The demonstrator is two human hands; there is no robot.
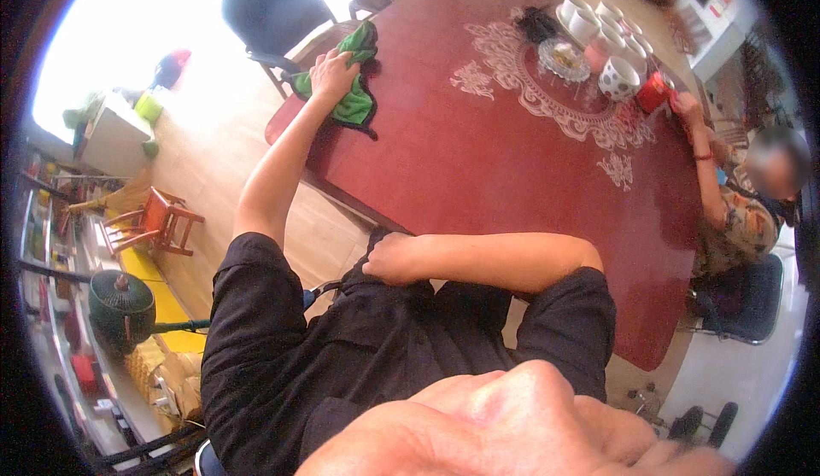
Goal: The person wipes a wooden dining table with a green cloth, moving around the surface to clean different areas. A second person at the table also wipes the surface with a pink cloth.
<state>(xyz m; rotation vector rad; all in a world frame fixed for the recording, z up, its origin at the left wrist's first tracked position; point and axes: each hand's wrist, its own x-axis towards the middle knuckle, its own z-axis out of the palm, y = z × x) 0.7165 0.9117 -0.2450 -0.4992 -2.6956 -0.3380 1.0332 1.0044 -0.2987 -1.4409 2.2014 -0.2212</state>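
My left hand (333,78) is stretched out to the far left edge of the dark red table (448,156). It lies on a crumpled green cloth (356,103) with a dark border, fingers gripping its folds, and one corner trails towards me. My right forearm crosses in front of me along the near table edge. My right hand (396,258) rests over my lap with its fingers curled; its palm is hidden, so I cannot see whether anything is inside.
At the table's far right are white cups (584,26), a spotted cup (619,79), a glass dish (564,60) and a red can (655,92). Another person's hand (688,108) is at the can. A black chair (275,12), a wooden stool (160,220) and a fan (122,309) stand left.
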